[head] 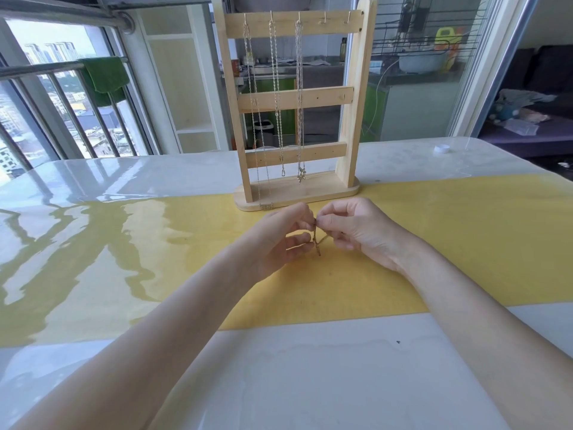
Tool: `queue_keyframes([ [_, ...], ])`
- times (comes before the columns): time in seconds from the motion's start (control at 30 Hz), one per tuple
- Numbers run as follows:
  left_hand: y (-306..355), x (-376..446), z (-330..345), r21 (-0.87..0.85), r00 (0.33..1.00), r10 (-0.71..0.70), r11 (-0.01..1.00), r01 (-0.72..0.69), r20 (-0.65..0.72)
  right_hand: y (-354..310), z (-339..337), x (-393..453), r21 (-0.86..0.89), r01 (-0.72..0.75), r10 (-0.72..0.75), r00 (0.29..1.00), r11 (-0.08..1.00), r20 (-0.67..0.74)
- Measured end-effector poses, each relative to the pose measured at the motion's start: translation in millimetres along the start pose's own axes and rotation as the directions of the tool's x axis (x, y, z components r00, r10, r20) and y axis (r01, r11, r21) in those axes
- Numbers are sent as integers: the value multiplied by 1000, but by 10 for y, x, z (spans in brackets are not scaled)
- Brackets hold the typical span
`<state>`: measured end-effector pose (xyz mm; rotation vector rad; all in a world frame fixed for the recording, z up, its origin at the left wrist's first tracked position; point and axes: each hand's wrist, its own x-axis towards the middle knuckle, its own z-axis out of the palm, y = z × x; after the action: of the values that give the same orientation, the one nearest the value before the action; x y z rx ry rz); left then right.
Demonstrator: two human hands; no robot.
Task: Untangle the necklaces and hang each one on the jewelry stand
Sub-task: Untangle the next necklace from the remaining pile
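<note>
A glossy white table (310,367) with a wide yellow band (434,243) across its middle is being viewed from above by the person seated at it. Both bare forearms are being stretched forward over the table. A small bundled gold chain (317,242) is being held just above the yellow band, between the two hands. It is being pinched at its top by the thumb and forefinger of the left hand (279,240), whose other fingers are being kept loosely curled beneath. The same top part is being pinched from the other side by the thumb and forefinger of the right hand (356,231), with its remaining fingers curled. A short tangled length of chain is being left to dangle below the fingertips; whether it is touching the table cannot be told.

Just behind the hands, a wooden jewelry stand (356,97) with three cross slats is being kept upright on its base at the far edge of the yellow band. Three silver necklaces (277,97) are being hung from hooks on its top slat, at the left and middle. The leftmost one is reaching down to the base. Two hooks (336,20) on the right are being left free.

A small white cap (441,148) is being seen far right on the table.
</note>
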<state>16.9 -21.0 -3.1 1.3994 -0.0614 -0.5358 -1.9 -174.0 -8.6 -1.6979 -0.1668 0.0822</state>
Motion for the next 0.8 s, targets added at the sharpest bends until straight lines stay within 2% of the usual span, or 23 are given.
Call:
queue_keyframes([
  [0.1,17,-1,-14,-126,999,-48,991,47,0,20,-13,6,24,-4,5,999,1000,-36],
  [0.17,6,-3,-10,-127,999,-31,992,29,-17,33,-31,9,109,11,-4,998,994,-62],
  [0.23,-19,5,16,-105,998,40,993,-46,-57,32,-35,15,134,26,-17,998,991,-64],
  [0.33,-51,28,39,36,963,214,977,-211,-165,44,-8,16,137,7,-8,1000,991,5],
  [0.4,-57,37,33,94,945,268,962,-255,-186,53,-7,15,147,-11,3,999,989,52],
  [0.5,-62,25,21,94,962,243,968,-232,-128,44,-18,19,216,-10,-2,999,976,54],
  [0.6,-65,5,14,117,976,210,972,-202,-63,39,-27,26,306,6,-1,1000,952,-14],
  [0.8,-51,-34,23,141,985,172,976,-169,-14,19,-75,15,316,4,-1,1000,949,-11],
])
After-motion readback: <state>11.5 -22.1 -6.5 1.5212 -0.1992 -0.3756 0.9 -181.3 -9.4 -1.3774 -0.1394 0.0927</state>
